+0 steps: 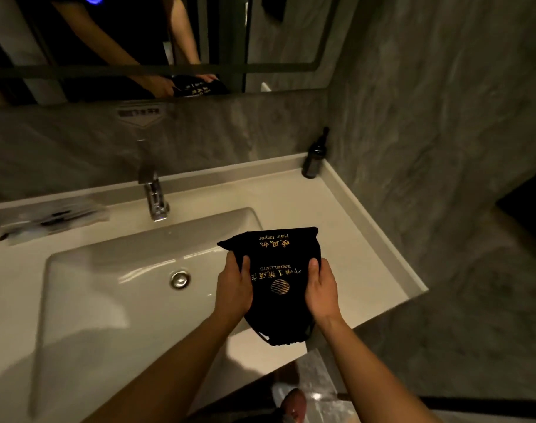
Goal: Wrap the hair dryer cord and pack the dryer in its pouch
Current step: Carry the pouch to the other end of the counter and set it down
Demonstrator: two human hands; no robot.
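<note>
Both hands gripped a black pouch from its sides, held above the white counter at the right edge of the sink. Left hand pinched the pouch's left edge, thumb on top and fingers underneath; right hand did the same on the right edge. Pouch looked filled, gold print facing up and reading upside down, "Hair Dryer" at the far end; the gathered end with cord loops hung toward the person, past the counter's front edge. Dryer itself not visible, so cannot tell if it was inside. Beyond the grip to the left, a chrome faucet stood behind the basin, drain left of the left hand. Dark bottle sat in the far right counter corner, well apart. Blurred packets lay on the far left counter. Grey marbled walls; the mirror above reflected arms and pouch. Room dim.
</note>
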